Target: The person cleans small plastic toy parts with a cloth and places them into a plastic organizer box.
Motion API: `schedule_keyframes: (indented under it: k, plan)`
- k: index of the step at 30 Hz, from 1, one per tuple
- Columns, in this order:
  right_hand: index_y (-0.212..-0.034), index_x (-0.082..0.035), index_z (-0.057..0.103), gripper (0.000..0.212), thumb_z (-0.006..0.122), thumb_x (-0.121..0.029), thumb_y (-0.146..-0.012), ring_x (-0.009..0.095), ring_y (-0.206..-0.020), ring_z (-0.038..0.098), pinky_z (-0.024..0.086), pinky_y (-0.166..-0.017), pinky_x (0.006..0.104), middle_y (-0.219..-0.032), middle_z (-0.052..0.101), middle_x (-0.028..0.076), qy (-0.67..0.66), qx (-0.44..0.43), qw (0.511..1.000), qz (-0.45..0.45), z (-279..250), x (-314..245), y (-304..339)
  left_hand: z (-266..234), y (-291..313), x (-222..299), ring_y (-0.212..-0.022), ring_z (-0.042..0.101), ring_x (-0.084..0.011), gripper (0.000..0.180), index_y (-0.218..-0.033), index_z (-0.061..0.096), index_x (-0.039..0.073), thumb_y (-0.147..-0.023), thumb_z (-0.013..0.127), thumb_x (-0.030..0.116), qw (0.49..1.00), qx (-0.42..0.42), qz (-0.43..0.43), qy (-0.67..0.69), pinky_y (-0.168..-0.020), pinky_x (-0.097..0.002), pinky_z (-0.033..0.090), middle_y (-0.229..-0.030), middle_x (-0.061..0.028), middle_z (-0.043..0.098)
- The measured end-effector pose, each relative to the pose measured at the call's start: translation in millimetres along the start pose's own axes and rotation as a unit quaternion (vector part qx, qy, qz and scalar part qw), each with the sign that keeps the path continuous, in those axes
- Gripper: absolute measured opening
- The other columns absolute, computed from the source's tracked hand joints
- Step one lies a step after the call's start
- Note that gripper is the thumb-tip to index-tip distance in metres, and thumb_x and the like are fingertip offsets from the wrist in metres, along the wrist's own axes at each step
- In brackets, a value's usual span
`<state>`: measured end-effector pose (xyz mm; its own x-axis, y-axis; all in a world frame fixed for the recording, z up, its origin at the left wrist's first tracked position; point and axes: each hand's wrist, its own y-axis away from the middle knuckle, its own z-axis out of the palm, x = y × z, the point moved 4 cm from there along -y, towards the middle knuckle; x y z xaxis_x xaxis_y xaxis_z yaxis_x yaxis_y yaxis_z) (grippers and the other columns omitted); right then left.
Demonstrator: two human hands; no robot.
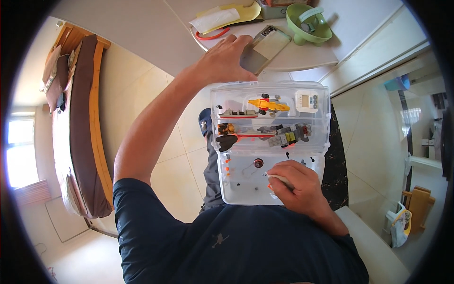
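Observation:
My left hand [226,59] is stretched out to the shelf, fingers and thumb spread at the near left end of a phone [266,47] with a camera block. Whether it touches the phone I cannot tell. My right hand [302,187] is closed over the near part of a clear plastic box [227,191], with a thin pale piece [283,180] between thumb and fingers, mostly hidden. Small orange bits [227,168], a dark red round piece [258,163] and black bits lie there. The far compartments hold a yellow brick-built toy [269,104] and grey brick assemblies [289,136].
A green bowl [309,28] with a watch stands on the shelf [302,61], right of the phone. White and yellow items [215,20] lie to the left. A small white device [306,102] sits in the box. A bed [82,128] is far left, a white stool [399,222] far right.

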<state>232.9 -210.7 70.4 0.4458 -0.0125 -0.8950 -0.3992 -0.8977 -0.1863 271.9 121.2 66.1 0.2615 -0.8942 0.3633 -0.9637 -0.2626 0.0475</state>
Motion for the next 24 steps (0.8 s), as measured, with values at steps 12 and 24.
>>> schedule_keyframes:
  k: [12,24]
  plan:
    - [-0.105,0.0,0.075,0.017,0.077,0.001,-0.088,0.027,-0.084,0.077,0.061,-0.074,0.0352,-0.098,0.076,0.016,0.01,0.012,1.0,0.014,0.6,-1.8,-1.7,11.6,7.2,-13.6,-0.133,0.061,-0.0334,0.08,-0.154,0.055,0.017,-0.083,0.09,0.023,0.996,0.049,0.068,-0.019,-0.112,-0.0463,0.051,-0.142,-0.0126,0.06]
    - [-0.106,0.0,0.073,0.018,0.079,-0.002,-0.089,0.033,-0.089,0.076,0.062,-0.078,0.04,-0.1,0.076,0.017,-0.001,0.02,1.0,0.011,-0.5,-0.7,2.6,-3.1,-20.5,4.7,-0.126,0.066,-0.0358,0.081,-0.146,0.062,0.005,-0.085,0.08,0.055,0.997,0.059,-0.033,0.028,-0.109,-0.047,0.052,-0.141,-0.023,0.065]
